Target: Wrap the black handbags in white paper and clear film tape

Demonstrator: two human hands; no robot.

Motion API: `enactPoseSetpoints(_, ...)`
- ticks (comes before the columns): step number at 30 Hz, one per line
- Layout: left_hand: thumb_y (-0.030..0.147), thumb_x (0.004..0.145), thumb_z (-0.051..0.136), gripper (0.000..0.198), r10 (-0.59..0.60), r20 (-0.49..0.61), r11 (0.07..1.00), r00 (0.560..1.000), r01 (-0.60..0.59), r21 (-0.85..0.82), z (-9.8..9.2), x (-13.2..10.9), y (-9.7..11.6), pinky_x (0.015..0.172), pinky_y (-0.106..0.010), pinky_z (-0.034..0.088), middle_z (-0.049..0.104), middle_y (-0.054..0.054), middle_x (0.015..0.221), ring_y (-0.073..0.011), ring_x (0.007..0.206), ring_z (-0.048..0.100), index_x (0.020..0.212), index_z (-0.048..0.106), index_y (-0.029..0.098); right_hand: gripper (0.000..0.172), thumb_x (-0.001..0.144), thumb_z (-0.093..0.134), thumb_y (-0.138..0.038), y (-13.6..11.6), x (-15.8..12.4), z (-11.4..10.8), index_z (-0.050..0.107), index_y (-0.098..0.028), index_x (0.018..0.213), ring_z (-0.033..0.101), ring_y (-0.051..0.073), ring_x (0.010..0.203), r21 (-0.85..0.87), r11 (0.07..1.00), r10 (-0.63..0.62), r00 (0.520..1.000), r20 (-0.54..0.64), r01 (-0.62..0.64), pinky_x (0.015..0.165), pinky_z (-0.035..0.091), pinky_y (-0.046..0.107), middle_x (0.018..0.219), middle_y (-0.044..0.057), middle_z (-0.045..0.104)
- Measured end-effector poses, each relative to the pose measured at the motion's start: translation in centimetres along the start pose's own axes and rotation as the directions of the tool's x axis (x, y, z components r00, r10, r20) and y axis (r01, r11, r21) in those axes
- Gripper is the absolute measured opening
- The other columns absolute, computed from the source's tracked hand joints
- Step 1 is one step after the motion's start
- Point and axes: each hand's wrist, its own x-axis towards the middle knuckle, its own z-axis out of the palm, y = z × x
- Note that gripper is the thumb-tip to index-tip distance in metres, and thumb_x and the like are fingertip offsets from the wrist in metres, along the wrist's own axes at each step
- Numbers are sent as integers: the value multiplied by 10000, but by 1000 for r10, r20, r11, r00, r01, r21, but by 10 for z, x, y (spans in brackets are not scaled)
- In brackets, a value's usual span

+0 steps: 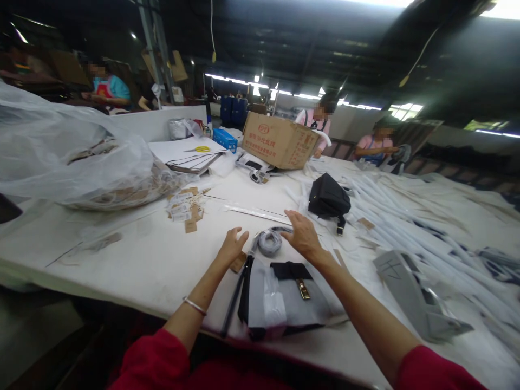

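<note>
A grey handbag [280,303] with a black flap and gold clasp lies on the white table [134,260] in front of me. My left hand [231,246] rests at the bag's upper left corner, fingers curled over a brown tag; whether it grips the tag is unclear. My right hand [303,235] hovers with fingers spread over a coiled grey strap [270,241] just above the bag, holding nothing. A long black strap [235,295] runs down the bag's left side.
A black bag [329,199] sits beyond my right hand, a metal ruler [255,214] and brown tags [184,208] to the left. A plastic sack [73,157], cardboard box [280,141], paper stack with scissors [190,154], white wrapped rolls [426,233]. Other people work at the far edge.
</note>
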Motion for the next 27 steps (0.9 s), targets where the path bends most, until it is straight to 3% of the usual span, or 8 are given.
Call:
enactPoseSetpoints(3,534,770,581,659,47,-6,995,999,-47,90,-19,-23,-15,1181,-456,223,458,-222,1426,-313,1385,373,1254,528,91,454,849,616,-343,46,-34,-24,598,-144,1256,529,311,1254,74,989,128,992,-19,-126,1095,365,475,1322,170,602)
enactPoseSetpoints(8,567,840,514,718,171,123,948,977,-198,249,-24,-82,-36,1208,-495,192,353,-137,1550,-295,1453,280,1433,400,178,590,880,494,-540,90,-133,-48,543,-192,1353,444,292,1356,214,898,392,920,8,-384,1157,307,490,1453,125,504)
enactPoseSetpoints(13,522,811,611,810,235,251,929,939,-293,227,2,-119,-35,1213,-518,174,143,-93,1633,-318,1494,137,1505,307,236,662,868,453,-610,71,-192,-35,549,-183,1365,416,281,1385,418,667,580,782,229,-617,1175,291,473,1464,114,499)
enactPoseSetpoints(15,514,813,609,808,221,252,931,942,-281,234,10,-117,-32,1215,-518,162,120,-104,1636,-316,1498,115,1503,307,219,661,870,438,-618,60,-195,-29,571,-180,1347,426,277,1380,474,566,636,723,269,-675,1176,292,466,1445,111,521)
enactPoseSetpoints(18,501,803,616,816,215,262,920,941,-285,268,13,-104,-30,1212,-528,161,179,-131,1620,-319,1491,151,1495,312,195,697,859,443,-631,50,-196,-26,563,-156,1355,426,285,1378,506,500,694,674,251,-703,1174,298,466,1445,123,519)
enactPoseSetpoints(20,497,800,617,801,225,248,909,942,-295,295,7,-94,-29,1209,-533,174,234,-134,1602,-317,1482,193,1486,328,202,682,866,438,-629,47,-202,-27,573,-162,1344,447,293,1362,507,499,699,672,244,-703,1161,322,473,1424,125,541)
enactPoseSetpoints(23,509,834,566,738,213,159,900,964,-257,352,-6,-91,-26,1204,-530,201,275,-132,1586,-309,1472,228,1473,349,210,647,878,438,-620,46,-218,-33,579,-184,1334,477,307,1336,483,575,658,724,207,-660,1147,345,496,1400,126,563)
enactPoseSetpoints(27,538,895,464,698,274,57,875,960,-274,400,-19,-111,-19,1208,-523,192,238,-123,1604,-296,1478,216,1489,318,201,651,906,430,-588,45,-239,-44,457,-218,1441,365,312,1411,383,798,524,850,-60,-465,1181,265,537,1519,100,423)
